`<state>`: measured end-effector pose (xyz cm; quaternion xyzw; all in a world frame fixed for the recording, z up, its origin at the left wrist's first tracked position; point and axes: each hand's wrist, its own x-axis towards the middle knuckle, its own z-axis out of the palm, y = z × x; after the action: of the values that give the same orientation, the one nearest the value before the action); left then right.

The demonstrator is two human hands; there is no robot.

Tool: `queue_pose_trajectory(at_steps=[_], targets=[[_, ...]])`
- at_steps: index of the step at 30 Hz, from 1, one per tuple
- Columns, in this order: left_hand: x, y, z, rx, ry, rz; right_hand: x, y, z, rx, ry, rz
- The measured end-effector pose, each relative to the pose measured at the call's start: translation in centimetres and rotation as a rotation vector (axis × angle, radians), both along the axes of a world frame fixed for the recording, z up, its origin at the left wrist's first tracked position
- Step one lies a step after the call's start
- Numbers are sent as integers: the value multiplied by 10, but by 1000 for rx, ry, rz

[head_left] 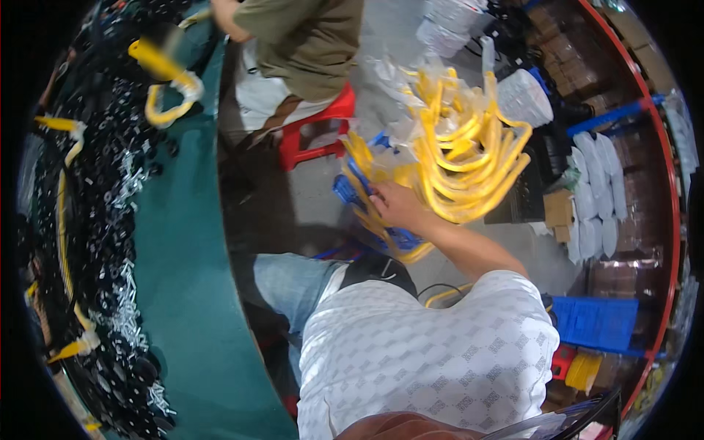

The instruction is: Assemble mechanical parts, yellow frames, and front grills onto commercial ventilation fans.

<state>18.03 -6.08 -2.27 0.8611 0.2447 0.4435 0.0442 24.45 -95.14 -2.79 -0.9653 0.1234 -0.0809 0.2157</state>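
Observation:
My right hand (pixel 396 206) reaches out from the right, its fingers curled in among yellow pieces (pixel 358 152) and blue plastic parts (pixel 343 189). What the fingers grip is hidden. Just beyond the hand lies a big heap of bent yellow tubes (pixel 469 198), partly wrapped in clear plastic film. More blue material (pixel 402 237) shows below my wrist. My left hand is out of sight.
At the left, a green worktable (pixel 176 242) bears many black parts and silver screws (pixel 128 315). Ahead, another person (pixel 308 51) sits on a red stool (pixel 315 136). White rolls (pixel 524 99), a blue crate (pixel 594 321) and a red-framed rack (pixel 671 242) stand right.

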Motion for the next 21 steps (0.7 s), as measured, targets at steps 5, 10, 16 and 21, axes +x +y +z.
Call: queue_pose_trajectory(at_steps=[5, 10, 16, 21], targets=[[78, -121, 0, -199, 100, -487, 12, -25, -1, -69, 88, -86], [193, -207, 113, -686, 102, -397, 92, -3, -9, 82, -84, 66], [360, -180, 157, -866, -245, -377, 140, 99, 17, 382, -294, 555], [393, -158, 133, -978, -294, -211, 223, 173, 56, 381, -569, 820]])
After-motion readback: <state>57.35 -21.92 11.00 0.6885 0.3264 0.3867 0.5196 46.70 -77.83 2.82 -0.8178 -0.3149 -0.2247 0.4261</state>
